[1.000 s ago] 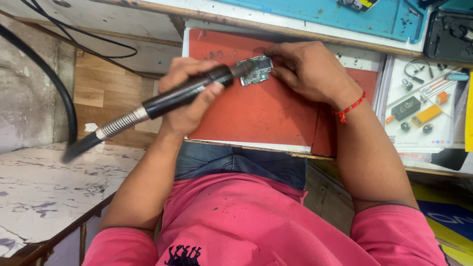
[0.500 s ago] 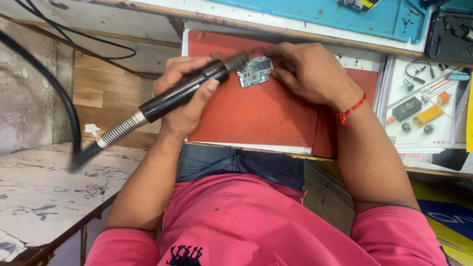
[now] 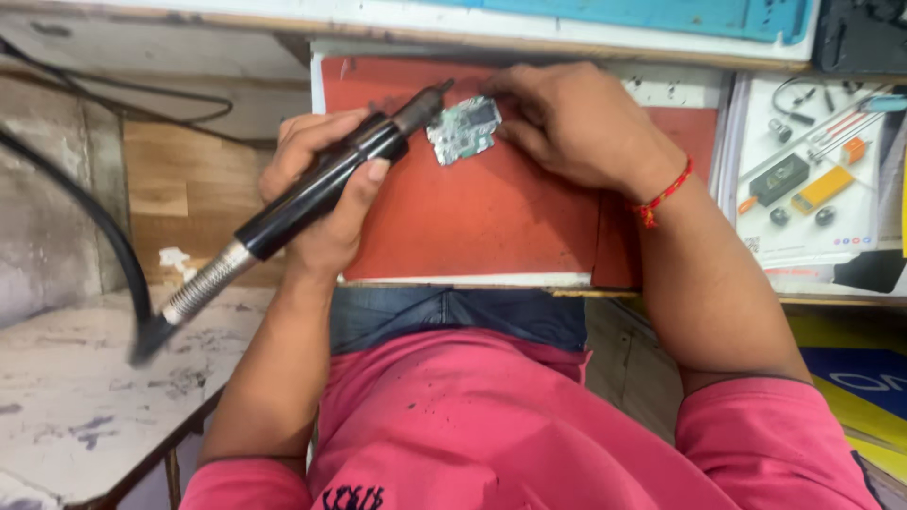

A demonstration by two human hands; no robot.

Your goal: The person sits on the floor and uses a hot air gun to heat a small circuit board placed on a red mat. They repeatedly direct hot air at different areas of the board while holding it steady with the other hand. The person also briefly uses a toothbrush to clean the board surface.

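Worktop: one pale-edged surface in front of the person, with a teal mat along its far side.
Red mat: one, lying flat on the worktop; it carries the work and both hands.
Handpiece: one black, cable-fed tool, probably a hot-air or soldering handpiece. Its long axis runs on a diagonal, from a metal spring collar at the lower left up to a narrow nozzle at the upper right. The nozzle tip stands just beside the board's upper-left corner; I cannot tell whether it touches.
Left hand: wrapped fully round the handpiece barrel, fingers curled over it, thumb along its near side.
Right hand: palm down on the red mat, fingers bent toward the board's right edge and seemingly pinning it. Whether it pinches anything is hidden.
Circuit board: one small greenish board with a silvery shield, lying flat and slightly tilted on the red mat. It sits between the two hands, right of the nozzle and left of the right fingertips. The right hand is nearer.
Printed sheet: one, off to the right, showing pictures of small parts.
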